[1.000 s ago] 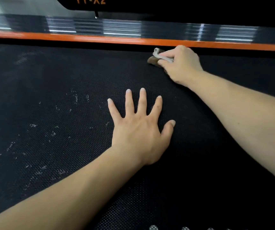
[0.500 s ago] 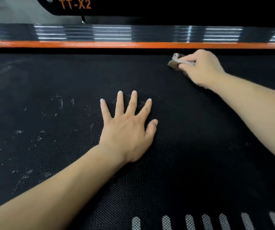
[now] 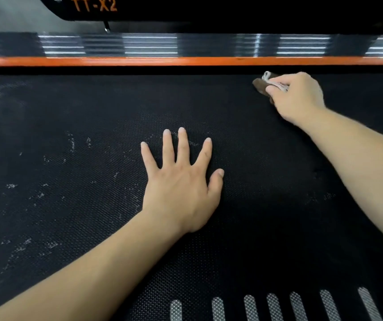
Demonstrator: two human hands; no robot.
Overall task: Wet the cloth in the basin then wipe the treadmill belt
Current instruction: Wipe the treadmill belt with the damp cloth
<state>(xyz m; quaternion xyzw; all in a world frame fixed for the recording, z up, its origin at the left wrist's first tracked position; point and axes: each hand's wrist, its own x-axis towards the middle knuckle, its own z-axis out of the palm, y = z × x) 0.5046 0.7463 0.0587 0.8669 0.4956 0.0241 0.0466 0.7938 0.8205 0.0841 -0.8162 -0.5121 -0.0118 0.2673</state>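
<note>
The black textured treadmill belt (image 3: 70, 117) fills most of the view, with pale dusty specks on its left half. My right hand (image 3: 298, 98) is closed on a small brown and white cloth (image 3: 261, 84), pressing it on the belt at the far right, close to the orange edge strip. My left hand (image 3: 183, 184) lies flat on the middle of the belt, palm down, fingers spread, holding nothing. No basin is in view.
An orange strip (image 3: 139, 61) runs along the belt's far edge, with a ribbed black side rail (image 3: 139, 45) behind it. Above sits a black housing marked TT-X2 (image 3: 94, 4). White oval marks (image 3: 273, 306) line the belt's near edge.
My right hand has slid the cloth to the right along the belt's far edge. The view has shifted, so the white oval marks now show. My left hand stays flat on the belt.
</note>
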